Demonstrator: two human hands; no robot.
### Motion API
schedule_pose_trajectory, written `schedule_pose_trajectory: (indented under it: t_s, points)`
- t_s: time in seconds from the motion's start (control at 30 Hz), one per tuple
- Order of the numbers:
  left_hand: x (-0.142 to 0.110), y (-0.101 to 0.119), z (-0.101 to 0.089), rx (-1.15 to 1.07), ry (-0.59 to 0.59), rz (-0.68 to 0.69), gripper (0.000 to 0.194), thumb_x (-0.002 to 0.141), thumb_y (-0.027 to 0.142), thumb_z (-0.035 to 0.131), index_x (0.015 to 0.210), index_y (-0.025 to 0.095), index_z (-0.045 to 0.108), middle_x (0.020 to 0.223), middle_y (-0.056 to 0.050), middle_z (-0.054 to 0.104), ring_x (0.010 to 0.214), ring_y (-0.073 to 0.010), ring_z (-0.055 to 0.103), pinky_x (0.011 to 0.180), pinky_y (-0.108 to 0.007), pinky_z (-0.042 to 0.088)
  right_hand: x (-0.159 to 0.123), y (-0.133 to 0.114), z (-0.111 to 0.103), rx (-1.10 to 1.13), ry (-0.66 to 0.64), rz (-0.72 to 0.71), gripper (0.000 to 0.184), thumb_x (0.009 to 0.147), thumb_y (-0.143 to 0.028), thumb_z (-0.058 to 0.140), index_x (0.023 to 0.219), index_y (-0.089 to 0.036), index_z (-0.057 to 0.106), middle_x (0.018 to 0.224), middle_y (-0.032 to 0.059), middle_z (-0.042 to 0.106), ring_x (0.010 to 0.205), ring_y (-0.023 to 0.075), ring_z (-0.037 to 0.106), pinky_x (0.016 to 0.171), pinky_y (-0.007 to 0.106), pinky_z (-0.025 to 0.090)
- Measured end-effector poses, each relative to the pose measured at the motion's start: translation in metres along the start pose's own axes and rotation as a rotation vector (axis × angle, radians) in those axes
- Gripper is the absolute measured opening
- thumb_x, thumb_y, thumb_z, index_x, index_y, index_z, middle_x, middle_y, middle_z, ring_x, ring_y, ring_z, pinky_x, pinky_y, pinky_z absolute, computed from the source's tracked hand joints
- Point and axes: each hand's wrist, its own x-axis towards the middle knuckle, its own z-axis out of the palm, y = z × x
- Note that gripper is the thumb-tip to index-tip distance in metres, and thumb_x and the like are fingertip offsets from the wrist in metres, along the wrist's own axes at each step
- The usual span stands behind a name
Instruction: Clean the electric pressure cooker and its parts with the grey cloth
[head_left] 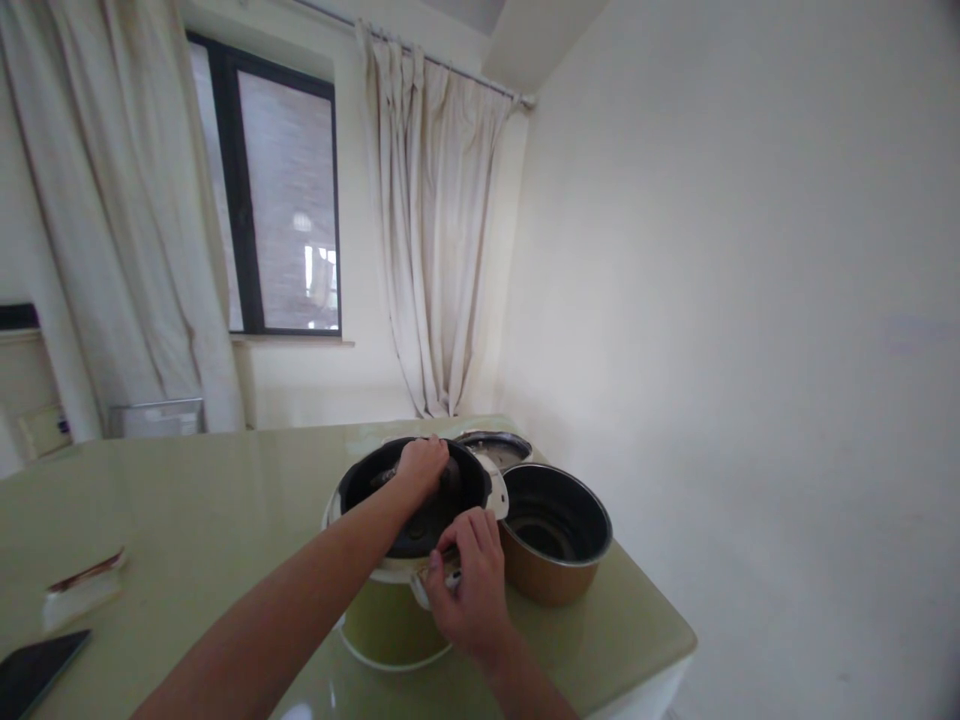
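Beside pale curtains (446, 200), a cooker (397, 630) stands on a glossy green table (225, 500).

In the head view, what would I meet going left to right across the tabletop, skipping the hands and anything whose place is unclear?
Dark flat object → small whitish packet → green-bodied cooker → brown pot with dark interior.

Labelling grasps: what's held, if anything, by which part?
Right hand pinches the cooker at its near rim fitting; left hand, fingers hidden, can't be told.
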Motion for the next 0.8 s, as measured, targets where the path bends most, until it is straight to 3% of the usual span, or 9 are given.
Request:
schedule_pose_trajectory:
  t_s: [0.23,0.37,0.6,0.8]
  points:
    - [0.001,-0.002,-0.001,-0.028,-0.035,-0.139,0.031,0.095,0.011,0.057,0.118,0.007,0.078,0.116,-0.027,0.076,0.109,-0.0339,0.076,0.093,-0.045,0.06,-0.001,0.0,0.0,-0.013,-0.01,0.019,0.013,0.086,-0.014,0.055,0.091,-0.024,0.048,0.092,0.0042,0.053,0.09,0.0244,0.051,0.076,0.039,0.039]
    - [0.002,-0.01,0.004,-0.038,-0.086,-0.148,0.03,0.095,0.016,0.058,0.113,0.008,0.081,0.116,-0.028,0.078,0.108,-0.0335,0.077,0.093,-0.045,0.061,-0.002,0.001,0.001,-0.008,-0.004,0.022,0.012,0.086,-0.015,0.055,0.091,-0.024,0.048,0.092,0.0043,0.053,0.091,0.0245,0.051,0.076,0.039,0.039]
    - [0.008,-0.016,0.014,-0.036,-0.115,-0.009,0.038,0.09,0.032,0.069,0.12,0.014,0.08,0.124,-0.027,0.076,0.12,-0.0374,0.073,0.098,-0.045,0.059,0.0,-0.002,0.0,-0.004,0.015,0.011,0.012,0.086,-0.014,0.054,0.09,-0.023,0.048,0.091,0.0041,0.053,0.089,0.0237,0.05,0.075,0.038,0.039]
    - [0.009,-0.01,0.014,-0.043,-0.086,0.168,0.04,0.09,0.038,0.067,0.118,0.013,0.08,0.125,-0.027,0.076,0.118,-0.0403,0.074,0.097,-0.05,0.06,0.0,0.0,0.001,-0.013,0.028,-0.019,0.009,0.088,-0.016,0.053,0.091,-0.023,0.048,0.089,0.0033,0.052,0.088,0.0234,0.05,0.075,0.038,0.038]
